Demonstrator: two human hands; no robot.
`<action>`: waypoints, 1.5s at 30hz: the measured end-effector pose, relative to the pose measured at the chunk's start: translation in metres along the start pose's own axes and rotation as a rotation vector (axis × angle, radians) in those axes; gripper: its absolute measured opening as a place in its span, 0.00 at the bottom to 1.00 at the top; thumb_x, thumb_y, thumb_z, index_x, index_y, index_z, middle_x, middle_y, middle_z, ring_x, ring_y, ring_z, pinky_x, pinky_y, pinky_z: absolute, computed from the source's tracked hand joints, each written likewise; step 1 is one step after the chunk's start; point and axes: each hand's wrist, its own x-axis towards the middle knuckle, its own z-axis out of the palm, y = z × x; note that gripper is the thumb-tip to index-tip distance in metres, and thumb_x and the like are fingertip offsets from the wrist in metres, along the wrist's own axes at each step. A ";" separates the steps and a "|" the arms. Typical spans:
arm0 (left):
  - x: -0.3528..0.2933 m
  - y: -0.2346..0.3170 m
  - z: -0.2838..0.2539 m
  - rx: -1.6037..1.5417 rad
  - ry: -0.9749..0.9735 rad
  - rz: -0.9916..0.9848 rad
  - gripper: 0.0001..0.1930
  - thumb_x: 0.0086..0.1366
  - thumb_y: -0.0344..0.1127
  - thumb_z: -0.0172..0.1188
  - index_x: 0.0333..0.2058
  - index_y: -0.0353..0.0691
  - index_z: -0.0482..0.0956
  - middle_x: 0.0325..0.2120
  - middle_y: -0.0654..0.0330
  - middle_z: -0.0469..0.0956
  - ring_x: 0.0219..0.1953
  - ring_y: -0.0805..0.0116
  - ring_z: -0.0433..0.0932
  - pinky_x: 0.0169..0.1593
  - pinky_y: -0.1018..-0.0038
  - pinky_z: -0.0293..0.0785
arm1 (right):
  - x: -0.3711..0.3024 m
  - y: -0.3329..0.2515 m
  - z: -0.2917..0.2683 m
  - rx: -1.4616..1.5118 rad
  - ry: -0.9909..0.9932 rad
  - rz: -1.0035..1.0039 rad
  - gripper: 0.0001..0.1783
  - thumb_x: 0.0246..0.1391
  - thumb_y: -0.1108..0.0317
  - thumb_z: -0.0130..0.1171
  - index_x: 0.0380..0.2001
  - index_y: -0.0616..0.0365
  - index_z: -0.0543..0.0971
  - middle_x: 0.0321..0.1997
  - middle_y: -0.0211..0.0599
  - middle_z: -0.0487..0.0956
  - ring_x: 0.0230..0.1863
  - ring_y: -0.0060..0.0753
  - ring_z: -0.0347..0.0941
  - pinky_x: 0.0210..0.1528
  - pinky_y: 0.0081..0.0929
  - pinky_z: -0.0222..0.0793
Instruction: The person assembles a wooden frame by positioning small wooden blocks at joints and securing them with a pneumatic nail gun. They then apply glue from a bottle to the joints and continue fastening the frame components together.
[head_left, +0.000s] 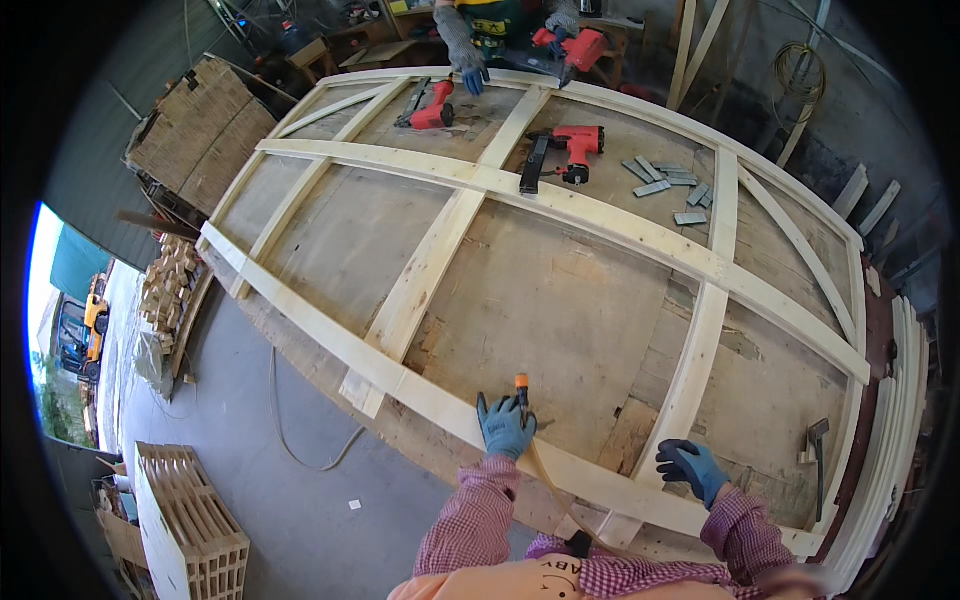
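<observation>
The left hand (505,425), in a blue glove, presses on the near rail of the pale wooden frame (450,405), its fingers clenched round a small orange-tipped tool (521,386) standing upright just above them. The right hand (692,468), also gloved, rests with fingers released and spread on the same rail, beside an upright slat. Past the fingers, across the table (560,310), lie two red nail guns (577,145) and grey nail strips (665,178); beyond those, another person's gloved hand (472,76) touches the far rail.
</observation>
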 end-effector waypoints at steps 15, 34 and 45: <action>-0.073 -0.010 -0.105 -0.906 0.150 -0.222 0.17 0.51 0.27 0.51 0.40 0.41 0.81 0.42 0.56 0.76 0.46 0.60 0.70 0.51 0.67 0.64 | -0.020 -0.035 -0.009 0.143 0.128 -0.250 0.18 0.54 0.57 0.56 0.46 0.54 0.74 0.39 0.35 0.78 0.37 0.33 0.76 0.36 0.27 0.73; 0.094 -0.189 -0.089 -0.089 -0.046 0.124 0.18 0.48 0.39 0.56 0.39 0.43 0.78 0.57 0.50 0.61 0.61 0.46 0.54 0.64 0.46 0.40 | 0.214 -0.268 0.210 -1.581 0.682 -1.143 0.22 0.47 0.65 0.55 0.48 0.52 0.70 0.48 0.37 0.71 0.51 0.42 0.65 0.53 0.37 0.61; 0.105 -0.195 -0.082 -0.117 -0.164 0.068 0.19 0.48 0.42 0.56 0.39 0.40 0.79 0.46 0.54 0.72 0.55 0.53 0.65 0.62 0.43 0.42 | 0.369 -0.329 0.235 -2.237 0.548 -0.843 0.19 0.52 0.68 0.46 0.49 0.48 0.69 0.49 0.36 0.67 0.56 0.40 0.60 0.59 0.36 0.52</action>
